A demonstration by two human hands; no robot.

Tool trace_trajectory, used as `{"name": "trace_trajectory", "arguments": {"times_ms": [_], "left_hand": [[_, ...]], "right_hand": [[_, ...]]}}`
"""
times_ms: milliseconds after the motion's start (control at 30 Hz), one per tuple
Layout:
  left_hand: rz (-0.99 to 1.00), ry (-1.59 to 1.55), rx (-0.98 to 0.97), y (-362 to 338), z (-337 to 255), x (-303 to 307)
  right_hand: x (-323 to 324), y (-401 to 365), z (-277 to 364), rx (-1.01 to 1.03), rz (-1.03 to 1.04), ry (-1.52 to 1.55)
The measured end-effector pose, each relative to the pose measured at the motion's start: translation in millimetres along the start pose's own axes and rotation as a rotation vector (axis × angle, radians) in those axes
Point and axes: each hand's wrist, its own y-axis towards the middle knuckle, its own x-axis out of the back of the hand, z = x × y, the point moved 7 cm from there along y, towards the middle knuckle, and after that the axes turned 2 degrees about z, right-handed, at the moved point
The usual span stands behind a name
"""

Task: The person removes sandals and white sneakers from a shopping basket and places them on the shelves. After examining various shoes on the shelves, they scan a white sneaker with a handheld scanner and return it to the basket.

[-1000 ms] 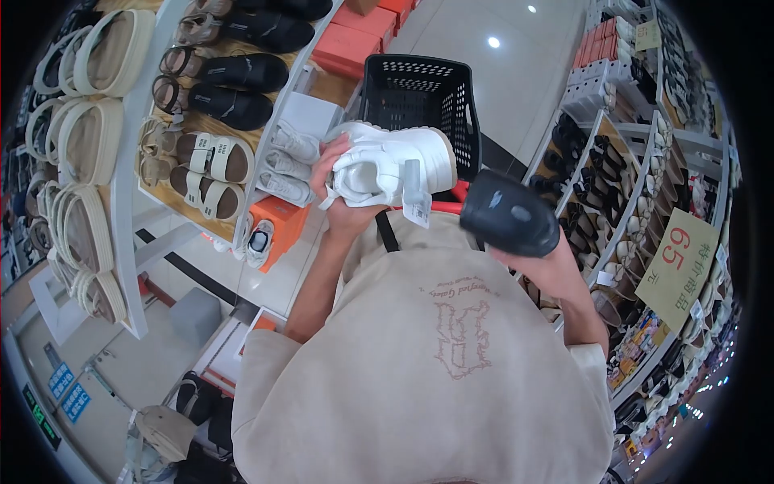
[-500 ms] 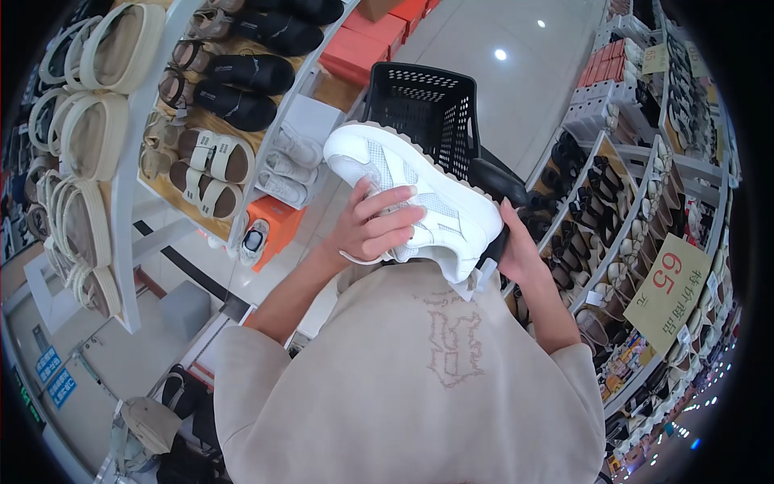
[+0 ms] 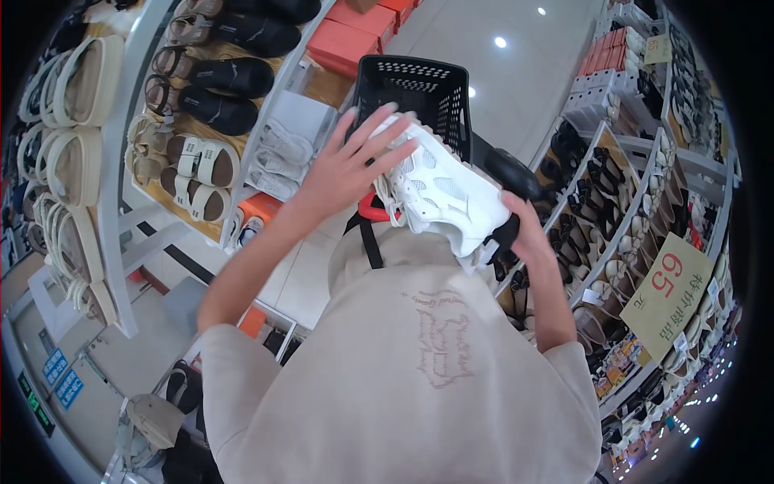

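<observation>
A white sneaker point(image 3: 439, 189) with a pale sole is tilted in front of my chest, its toe up and to the left. My left hand point(image 3: 355, 157) lies over the toe end with its fingers spread; whether the palm touches the shoe is hard to tell. At the heel, my right hand point(image 3: 526, 228) grips the shoe, the thumb along its upper edge. White laces and a small tag hang from the shoe. Just beyond it stands a black perforated basket point(image 3: 415, 77).
A shelf point(image 3: 278, 105) on the left holds sandals, black shoes and white sneakers. Orange boxes point(image 3: 347, 40) sit behind it. Racks of shoes line the right, with a yellow price sign point(image 3: 667, 296). A grey bag point(image 3: 153, 419) is at lower left.
My left hand has opened and moved up toward the toe, its fingers spreading. The shoe has turned so more of its laced side shows. The view has shifted slightly.
</observation>
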Motion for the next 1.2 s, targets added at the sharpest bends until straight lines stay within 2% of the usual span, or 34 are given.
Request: {"name": "trace_trajectory", "arguments": {"times_ms": [67,133,167,200,267,300,333,400,467,533,567,600,667,733,800,833,933,1000,1133,1200], "left_hand": [[0.049,-0.033,-0.067,28.8,0.9,-9.5],[0.223,-0.291,-0.119,43.0,4.0,-36.1],[0.187,-0.425,-0.076,49.0,8.6,-40.3],[0.199,-0.433,-0.08,51.4,6.5,-48.8],[0.297,-0.763,0.251,48.4,20.1,-83.6],[0.346,-0.831,0.406,42.1,22.7,-101.1],[0.353,-0.835,0.408,37.5,17.1,-116.7],[0.328,-1.1,0.801,10.8,23.9,-167.0],[0.266,-1.058,0.883,2.2,24.0,-211.0],[0.257,-0.954,1.209,-15.8,26.3,-256.1],[0.17,-0.916,1.232,-15.8,26.5,-275.6],[0.169,-0.917,1.24,-18.0,23.1,-304.4],[0.111,-0.978,1.445,-28.2,29.4,-372.3],[0.085,-0.937,1.482,-33.8,41.0,-437.8],[0.167,-0.868,1.505,-51.0,53.2,-516.1],[0.178,-0.743,1.601,-49.2,52.7,-530.4],[0.203,-0.6,1.637,-49.2,57.4,-609.3],[0.246,-0.732,1.674,-59.2,51.3,-670.5],[0.198,-0.603,1.618,-59.9,53.2,-781.9],[-0.003,-0.692,1.487,-60.0,60.9,-824.6]], "right_hand": [[1.6,10.6,4.7,-0.205,0.015,0.006],[12.0,27.4,12.2,-0.266,-0.045,-0.057],[13.1,36.2,17.1,-0.267,-0.017,0.023],[16.0,44.4,23.0,-0.262,0.009,0.101],[29.1,55.7,31.6,-0.272,0.152,0.173],[32.8,58.5,37.2,-0.274,0.088,0.247],[42.8,60.4,38.6,-0.28,0.085,0.251],[60.7,64.0,42.3,-0.24,0.099,0.363],[74.0,60.4,42.4,-0.256,0.057,0.328],[82.9,63.5,38.8,-0.276,0.091,0.297],[86.0,66.6,38.1,-0.28,0.063,0.249],[85.2,70.0,36.2,-0.284,0.035,0.201],[87.5,82.5,34.1,-0.248,0.007,0.027],[96.0,102.0,22.7,-0.196,0.027,-0.079],[97.4,124.6,9.7,-0.17,0.04,-0.135],[97.4,136.4,3.4,-0.172,0.065,-0.148],[102.4,177.7,-17.4,-0.154,0.094,-0.145],[116.5,207.8,-41.2,-0.121,0.075,-0.098],[132.4,253.9,-76.0,-0.118,0.031,0.01],[144.0,269.7,-97.4,-0.118,0.061,0.051]]}}
